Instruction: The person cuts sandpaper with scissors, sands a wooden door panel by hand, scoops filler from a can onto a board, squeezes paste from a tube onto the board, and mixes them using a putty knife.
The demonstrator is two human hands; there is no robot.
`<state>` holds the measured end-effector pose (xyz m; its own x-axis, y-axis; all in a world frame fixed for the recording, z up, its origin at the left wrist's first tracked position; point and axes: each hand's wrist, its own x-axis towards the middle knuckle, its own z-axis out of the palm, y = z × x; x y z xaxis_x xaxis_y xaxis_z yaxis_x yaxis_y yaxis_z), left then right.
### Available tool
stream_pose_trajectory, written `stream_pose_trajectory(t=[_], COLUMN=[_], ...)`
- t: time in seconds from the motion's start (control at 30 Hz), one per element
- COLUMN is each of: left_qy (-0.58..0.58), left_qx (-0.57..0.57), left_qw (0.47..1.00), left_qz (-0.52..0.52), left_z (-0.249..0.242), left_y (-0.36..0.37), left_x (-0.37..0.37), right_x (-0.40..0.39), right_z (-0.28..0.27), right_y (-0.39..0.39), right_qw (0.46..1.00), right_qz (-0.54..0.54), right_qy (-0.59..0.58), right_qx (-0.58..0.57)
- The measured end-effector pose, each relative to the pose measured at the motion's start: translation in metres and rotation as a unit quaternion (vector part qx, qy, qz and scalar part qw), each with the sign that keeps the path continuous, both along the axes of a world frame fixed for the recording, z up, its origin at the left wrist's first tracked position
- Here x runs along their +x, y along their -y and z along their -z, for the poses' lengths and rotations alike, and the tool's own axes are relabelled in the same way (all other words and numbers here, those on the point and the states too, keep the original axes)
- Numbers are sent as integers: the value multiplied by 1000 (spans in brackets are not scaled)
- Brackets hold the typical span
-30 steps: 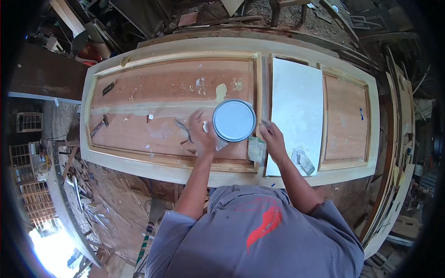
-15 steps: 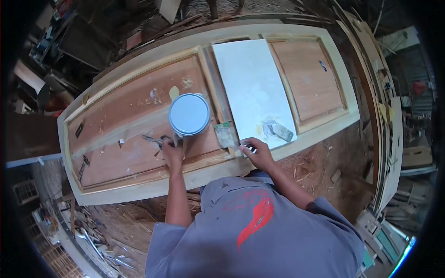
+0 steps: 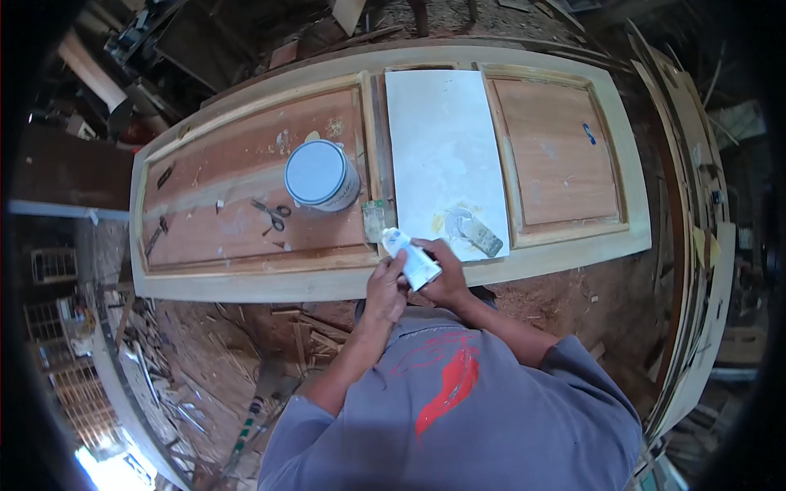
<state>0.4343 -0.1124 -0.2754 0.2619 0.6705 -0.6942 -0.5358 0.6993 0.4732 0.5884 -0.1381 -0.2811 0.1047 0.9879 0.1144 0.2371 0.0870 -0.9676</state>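
Observation:
A white tube (image 3: 413, 262) with blue print is held between my two hands, just over the near edge of the wooden door panel (image 3: 327, 284). My left hand (image 3: 386, 290) is closed on its left side; the fingers of my right hand (image 3: 444, 277) wrap its right side. Beyond them lies a flat, stained scraper-like piece (image 3: 373, 221) with a green edge. A lidded tin (image 3: 315, 173) stands to the left of it, with scissors (image 3: 272, 214) lying open beside the tin. On a white sheet (image 3: 446, 139), grey paste (image 3: 460, 225) sits against a second smeared scraper (image 3: 483, 237).
Small dark metal pieces (image 3: 155, 236) lie at the door's left end, and a blue scrap (image 3: 589, 133) on its right panel. Long boards (image 3: 675, 245) stand along the right. Wood scraps and shavings (image 3: 196, 352) cover the ground.
My left hand has left the scissors area and come right to meet my right hand. The white tube now shows in both hands. The view has shifted.

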Motion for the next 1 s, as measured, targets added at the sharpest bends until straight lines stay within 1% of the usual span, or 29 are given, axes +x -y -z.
stream_pose_trajectory(t=[0.03,0.07,0.13,0.17,0.2,0.23,0.27,0.3,0.33,0.43,0.53,0.63,0.73,0.77,0.83,0.93,1.0], left_qy=[-16,-6,18,-8,-132,-256,-376,-527,-659,-661,-655,-668,-671,-672,-670,-669,-664], left_qx=[4,7,15,32,108,178,241,309,360,513,524,518,520,522,514,506,506], left_qw=[1000,1000,999,997,982,947,891,791,660,548,537,521,505,499,508,518,526], left_qz=[-23,2,47,75,77,79,81,43,6,21,92,121,156,166,172,170,161], left_z=[1,2,3,-4,14,43,63,68,73,98,106,113,119,121,119,115,116], left_y=[3,4,7,5,7,8,9,8,5,-9,-10,-6,-5,-5,-3,-7,-2], left_x=[17,24,35,37,31,19,9,-1,-9,-26,-22,-23,-25,-26,-27,-29,-28], right_x=[15,27,46,56,62,72,78,81,84,85,82,80,73,70,62,73,71], right_z=[6,-11,-22,-6,-2,0,10,10,8,44,48,56,37,38,39,71,53], right_y=[-1,-2,-7,-10,-17,-21,-29,-34,-38,-51,-63,-67,-65,-64,-67,-77,-78], right_qw=[995,991,985,990,993,997,997,999,997,994,994,987,985,985,987,979,969], right_qz=[10,13,15,19,22,24,28,8,-11,-34,-36,-28,-59,-68,-82,-107,-104], right_qy=[73,107,121,82,43,19,41,47,55,100,1,-106,64,67,70,150,202], right_qx=[71,82,120,114,107,65,67,10,-47,-29,-100,-118,-151,-142,-119,-86,-100])
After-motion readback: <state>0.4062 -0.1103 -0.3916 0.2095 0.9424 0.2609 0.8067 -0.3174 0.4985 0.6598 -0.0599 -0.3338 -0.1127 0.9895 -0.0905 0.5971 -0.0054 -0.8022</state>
